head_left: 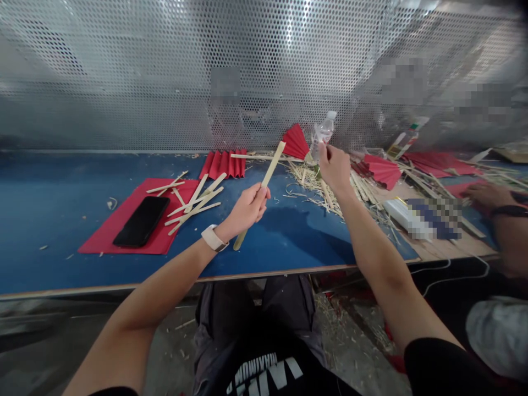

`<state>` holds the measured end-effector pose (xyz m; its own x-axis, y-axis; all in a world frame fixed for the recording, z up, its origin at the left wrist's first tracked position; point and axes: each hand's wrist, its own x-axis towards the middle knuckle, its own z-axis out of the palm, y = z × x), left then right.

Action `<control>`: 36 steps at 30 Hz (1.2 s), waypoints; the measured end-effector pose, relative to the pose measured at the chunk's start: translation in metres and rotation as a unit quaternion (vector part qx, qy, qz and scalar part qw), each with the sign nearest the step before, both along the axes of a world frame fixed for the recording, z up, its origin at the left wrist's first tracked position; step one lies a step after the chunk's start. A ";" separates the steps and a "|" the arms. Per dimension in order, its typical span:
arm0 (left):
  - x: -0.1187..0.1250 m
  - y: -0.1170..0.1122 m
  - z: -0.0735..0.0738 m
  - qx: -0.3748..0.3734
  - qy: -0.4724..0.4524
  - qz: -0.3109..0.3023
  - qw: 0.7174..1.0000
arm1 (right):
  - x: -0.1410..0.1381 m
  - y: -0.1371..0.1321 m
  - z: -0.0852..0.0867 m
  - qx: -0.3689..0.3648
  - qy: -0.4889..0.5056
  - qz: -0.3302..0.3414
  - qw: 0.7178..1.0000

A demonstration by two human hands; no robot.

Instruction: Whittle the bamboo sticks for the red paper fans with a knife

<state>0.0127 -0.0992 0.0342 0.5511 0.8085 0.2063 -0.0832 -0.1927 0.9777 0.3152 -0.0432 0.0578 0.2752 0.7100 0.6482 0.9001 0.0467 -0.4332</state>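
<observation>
My left hand (247,208) is wrapped round a flat, pale bamboo strip (273,163), held slanting above the blue table (301,245). The strip's lower end shows below my palm. Farther forward, my right hand (336,169) has its fingers drawn together, and whatever they hold, if anything, is hidden. It is close to a clear plastic bottle (325,130) with a white cap and a pleated red paper fan (296,141). Beneath it lies a heap of bamboo shavings (324,192). Several short bamboo strips (197,202) lie crosswise left of my left hand.
A black phone (141,221) rests on red paper sheets (99,236) at left. Pleated red paper (223,164) lies near the perforated metal panel (157,110). At right are another fan (381,170), a white packet (406,218), a cable (457,286) and another person's hand (489,195).
</observation>
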 end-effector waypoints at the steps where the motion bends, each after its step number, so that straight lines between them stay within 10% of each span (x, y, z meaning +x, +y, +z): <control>1: 0.000 0.000 0.000 -0.001 -0.001 -0.002 1.000 | 0.011 0.002 0.001 0.008 0.005 -0.007 1.000; 14: -0.001 0.006 0.002 -0.048 -0.019 0.030 0.998 | -0.093 -0.058 0.003 -0.102 -0.155 0.221 0.957; 36: 0.001 0.011 0.006 -0.008 -0.009 0.041 0.999 | -0.108 -0.064 0.005 -0.098 -0.208 0.141 0.963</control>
